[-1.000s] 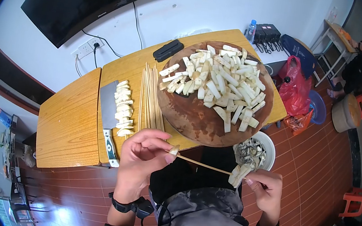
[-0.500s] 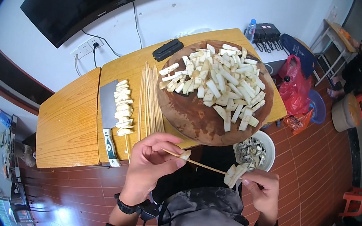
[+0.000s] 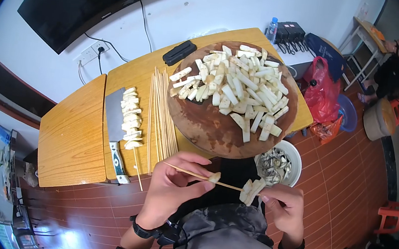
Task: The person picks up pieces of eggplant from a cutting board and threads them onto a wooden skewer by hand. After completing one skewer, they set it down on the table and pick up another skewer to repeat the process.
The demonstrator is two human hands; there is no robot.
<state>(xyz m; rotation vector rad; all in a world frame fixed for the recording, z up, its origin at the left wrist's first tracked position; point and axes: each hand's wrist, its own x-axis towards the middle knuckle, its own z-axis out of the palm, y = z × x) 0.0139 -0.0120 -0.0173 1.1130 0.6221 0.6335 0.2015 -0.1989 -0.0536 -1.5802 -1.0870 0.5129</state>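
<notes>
Two hands meet in the head view, just below the near edge of the round chopping board (image 3: 209, 125), over the person's lap. The left hand (image 3: 172, 186) has its fingers (image 3: 205, 182) closed in a pinch on a single piece (image 3: 214, 177) of pale cut vegetable that sits on a thin bamboo skewer (image 3: 188, 172). The skewer runs from below the board's left side across to below its right side, and its pointed end juts out past the left hand's thumb. The right hand (image 3: 284, 207) has its fingers (image 3: 266, 199) shut on the skewer's other end, right behind a stack of threaded pieces (image 3: 251, 190). The single piece is near that stack but apart from it.

On the board's far half lies a heap of white cut strips (image 3: 240, 79); its near half is bare. Left of the board, on the bench (image 3: 74, 134), lies a bundle of unused skewers (image 3: 161, 115). Further left is a row of slices (image 3: 130, 123) and then a cleaver (image 3: 113, 119). A black case (image 3: 179, 52) lies beyond the board's far-left edge. Below the board's right edge, on the floor, stands a white bowl (image 3: 297, 159) of dark peelings. A red bag (image 3: 321, 89) hangs to the board's right.
</notes>
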